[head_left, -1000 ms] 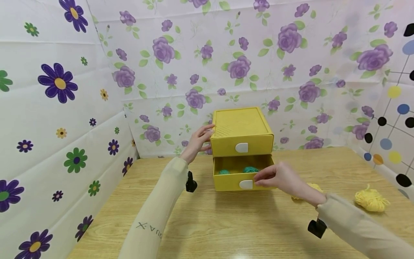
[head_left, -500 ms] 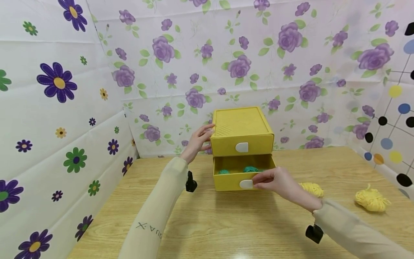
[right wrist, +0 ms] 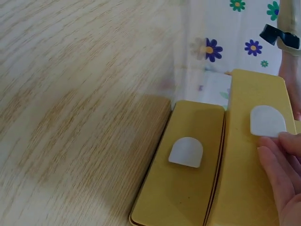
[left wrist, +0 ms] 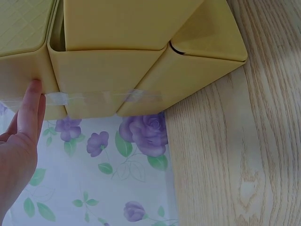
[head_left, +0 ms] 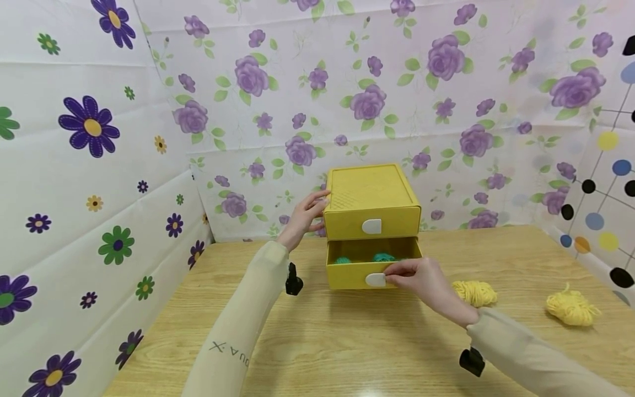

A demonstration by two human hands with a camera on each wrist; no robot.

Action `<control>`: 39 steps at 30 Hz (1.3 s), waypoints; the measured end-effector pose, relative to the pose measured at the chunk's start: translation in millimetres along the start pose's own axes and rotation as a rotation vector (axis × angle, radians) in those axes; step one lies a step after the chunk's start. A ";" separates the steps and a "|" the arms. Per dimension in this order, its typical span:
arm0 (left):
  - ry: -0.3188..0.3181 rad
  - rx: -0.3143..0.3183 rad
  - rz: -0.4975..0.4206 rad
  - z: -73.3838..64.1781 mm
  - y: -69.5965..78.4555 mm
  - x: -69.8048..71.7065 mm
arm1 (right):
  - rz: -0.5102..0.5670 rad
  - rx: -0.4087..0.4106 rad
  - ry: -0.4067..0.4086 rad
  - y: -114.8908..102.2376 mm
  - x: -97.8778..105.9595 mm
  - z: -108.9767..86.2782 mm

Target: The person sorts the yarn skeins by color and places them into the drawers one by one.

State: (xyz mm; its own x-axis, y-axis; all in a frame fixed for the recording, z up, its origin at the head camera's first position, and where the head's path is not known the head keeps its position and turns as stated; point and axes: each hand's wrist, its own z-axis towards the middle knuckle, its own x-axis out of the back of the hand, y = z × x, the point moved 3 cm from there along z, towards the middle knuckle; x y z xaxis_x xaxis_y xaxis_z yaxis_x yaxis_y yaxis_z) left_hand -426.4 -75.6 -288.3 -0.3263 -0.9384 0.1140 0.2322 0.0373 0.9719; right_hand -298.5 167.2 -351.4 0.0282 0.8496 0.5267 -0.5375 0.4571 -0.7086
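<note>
A yellow drawer cabinet (head_left: 373,184) stands at the back of the table. Its middle drawer (head_left: 349,277) is pulled out, with teal yarn balls (head_left: 383,257) inside. My right hand (head_left: 429,282) pinches the white handle (right wrist: 268,121) of that drawer. On the cabinet's left side rest the fingers of my left hand (head_left: 301,220), extended against its upper part. In the left wrist view, one fingertip touches the top section and clear tape (left wrist: 96,97) runs across the sections. The right wrist view also shows the closed bottom drawer (right wrist: 190,183).
Two yellow yarn bundles lie on the table's right: a nearer-to-hand bundle (head_left: 477,293) and a far-right bundle (head_left: 572,307). A flowered cloth wall (head_left: 278,182) rises close behind the cabinet. Another patterned cloth borders the left side.
The middle drawer has slid slightly inward. My right hand has moved with it, a little left and away from me, uncovering more of one yellow yarn bundle. My left hand holds its place.
</note>
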 end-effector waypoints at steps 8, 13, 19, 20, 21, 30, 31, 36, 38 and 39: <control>0.013 -0.025 0.010 2.8 -5.7 0.9 | -0.021 0.000 0.014 2.3 -0.3 1.9; 0.014 -0.026 0.014 2.1 -5.1 0.4 | -0.022 -0.021 0.005 8.3 -1.3 7.7; 0.016 -0.023 0.014 2.6 -5.5 0.7 | -0.010 -0.015 -0.009 13.6 -1.1 15.2; 0.012 -0.021 0.010 2.4 -5.0 0.6 | -0.009 -0.008 -0.008 14.5 -1.0 16.6; 0.009 -0.020 0.009 1.9 -4.2 0.5 | -0.011 0.003 -0.004 15.6 -0.9 18.3; -0.015 -0.003 -0.002 -10.4 14.7 -4.3 | -0.024 0.018 0.003 24.5 0.0 30.7; -0.015 -0.002 -0.001 -10.1 14.2 -4.2 | -0.025 0.015 0.002 25.6 -0.2 31.9; -0.002 -0.005 -0.003 -1.1 1.3 -0.3 | -0.020 0.008 0.009 29.5 -0.7 37.3; 0.008 -0.014 0.006 2.2 -3.5 1.0 | -0.021 0.008 0.014 30.6 -0.6 39.1; 0.012 -0.016 0.011 2.7 -4.5 1.1 | -0.019 0.005 0.016 31.2 -0.5 40.0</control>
State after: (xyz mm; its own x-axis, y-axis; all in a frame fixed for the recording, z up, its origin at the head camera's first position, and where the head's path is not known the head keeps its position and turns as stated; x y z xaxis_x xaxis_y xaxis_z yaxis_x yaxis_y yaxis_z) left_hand -430.3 -75.8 -291.9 -0.3124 -0.9421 0.1216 0.2504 0.0418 0.9673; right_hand -348.9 170.5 -355.0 0.0523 0.8448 0.5326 -0.5412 0.4722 -0.6958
